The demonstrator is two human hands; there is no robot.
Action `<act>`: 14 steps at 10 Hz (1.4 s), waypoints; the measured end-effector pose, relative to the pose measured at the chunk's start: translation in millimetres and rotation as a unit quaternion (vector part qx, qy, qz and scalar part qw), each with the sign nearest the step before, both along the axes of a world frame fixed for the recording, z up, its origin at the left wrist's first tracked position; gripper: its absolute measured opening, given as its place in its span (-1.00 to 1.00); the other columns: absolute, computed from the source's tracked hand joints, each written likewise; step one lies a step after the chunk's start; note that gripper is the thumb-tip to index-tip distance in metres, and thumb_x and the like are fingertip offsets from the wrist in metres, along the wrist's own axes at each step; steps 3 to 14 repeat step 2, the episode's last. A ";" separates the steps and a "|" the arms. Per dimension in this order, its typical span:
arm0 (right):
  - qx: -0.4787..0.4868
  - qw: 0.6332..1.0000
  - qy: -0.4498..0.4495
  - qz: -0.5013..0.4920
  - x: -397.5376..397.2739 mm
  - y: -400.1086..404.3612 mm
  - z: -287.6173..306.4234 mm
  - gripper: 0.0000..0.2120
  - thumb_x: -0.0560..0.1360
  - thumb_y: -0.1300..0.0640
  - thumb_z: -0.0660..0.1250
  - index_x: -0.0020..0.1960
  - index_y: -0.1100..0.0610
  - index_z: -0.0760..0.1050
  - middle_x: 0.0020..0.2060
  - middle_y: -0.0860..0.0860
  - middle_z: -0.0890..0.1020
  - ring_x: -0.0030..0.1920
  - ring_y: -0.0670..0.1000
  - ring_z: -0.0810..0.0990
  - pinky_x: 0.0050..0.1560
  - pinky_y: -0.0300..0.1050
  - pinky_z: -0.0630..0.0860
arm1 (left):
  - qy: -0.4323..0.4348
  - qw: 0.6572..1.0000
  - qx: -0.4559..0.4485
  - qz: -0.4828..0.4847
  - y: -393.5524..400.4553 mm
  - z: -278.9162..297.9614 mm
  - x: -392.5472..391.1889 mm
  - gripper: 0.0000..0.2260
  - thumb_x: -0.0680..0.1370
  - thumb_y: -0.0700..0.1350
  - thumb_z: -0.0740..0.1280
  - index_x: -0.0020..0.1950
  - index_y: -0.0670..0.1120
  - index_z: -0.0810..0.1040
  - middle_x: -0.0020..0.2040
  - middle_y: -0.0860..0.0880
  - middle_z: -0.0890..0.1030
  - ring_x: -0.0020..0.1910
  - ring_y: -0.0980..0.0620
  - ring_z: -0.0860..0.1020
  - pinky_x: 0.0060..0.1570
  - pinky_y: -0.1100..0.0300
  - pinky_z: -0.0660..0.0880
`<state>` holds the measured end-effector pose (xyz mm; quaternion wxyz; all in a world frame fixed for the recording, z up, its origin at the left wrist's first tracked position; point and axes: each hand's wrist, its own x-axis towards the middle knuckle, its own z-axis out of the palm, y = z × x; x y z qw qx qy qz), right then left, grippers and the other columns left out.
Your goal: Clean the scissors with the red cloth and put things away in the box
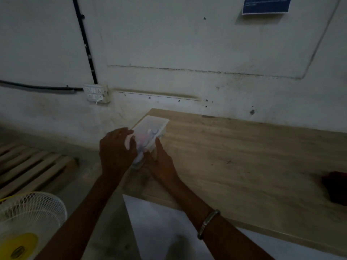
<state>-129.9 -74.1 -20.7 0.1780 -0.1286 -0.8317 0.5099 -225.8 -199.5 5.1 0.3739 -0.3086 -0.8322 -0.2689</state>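
Note:
A clear plastic box [150, 121] sits at the far left corner of the wooden table [244, 156], with pale, blurred items inside that I cannot identify. My left hand [116, 149] grips the box's near left edge. On the near right side of the box, my right hand [161, 162] holds it, fingers along its wall. The red cloth [335, 188] lies bunched at the table's right edge, far from both hands. No scissors can be made out in the dim light.
A white fan [28, 218] with a yellow hub stands on the floor at lower left. Beyond it lies a wooden pallet [32, 166]. A socket plate [95, 93] is on the wall. White sheet [165, 231] hangs at the table's near edge.

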 end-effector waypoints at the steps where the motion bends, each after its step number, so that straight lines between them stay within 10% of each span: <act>1: 0.072 0.995 -0.053 -0.032 47.3 37.3 7.2 -0.53 0.74 -0.05 0.22 0.57 0.15 0.43 0.48 0.16 0.56 0.48 0.17 0.52 0.37 -0.19 0.36 | 0.017 0.993 -0.028 -0.110 38.5 -9.2 55.4 -0.79 0.54 -0.09 0.33 0.10 -0.10 0.68 0.10 -0.09 0.70 0.10 -0.11 0.63 0.17 -0.07 0.50; 2: 0.170 0.977 -0.111 -0.064 96.2 89.4 -4.4 -0.63 0.58 0.01 0.38 0.26 0.23 0.66 0.23 0.22 0.70 0.26 0.23 0.65 0.22 -0.09 0.48 | -0.102 0.960 -0.121 -0.229 89.6 -42.4 92.7 -0.59 0.52 0.03 0.22 0.28 -0.09 0.62 0.26 -0.12 0.64 0.24 -0.15 0.60 0.28 -0.06 0.47; 14: 0.170 0.977 -0.111 -0.064 96.2 89.4 -4.4 -0.63 0.58 0.01 0.38 0.26 0.23 0.66 0.23 0.22 0.70 0.26 0.23 0.65 0.22 -0.09 0.48 | -0.102 0.960 -0.121 -0.229 89.6 -42.4 92.7 -0.59 0.52 0.03 0.22 0.28 -0.09 0.62 0.26 -0.12 0.64 0.24 -0.15 0.60 0.28 -0.06 0.47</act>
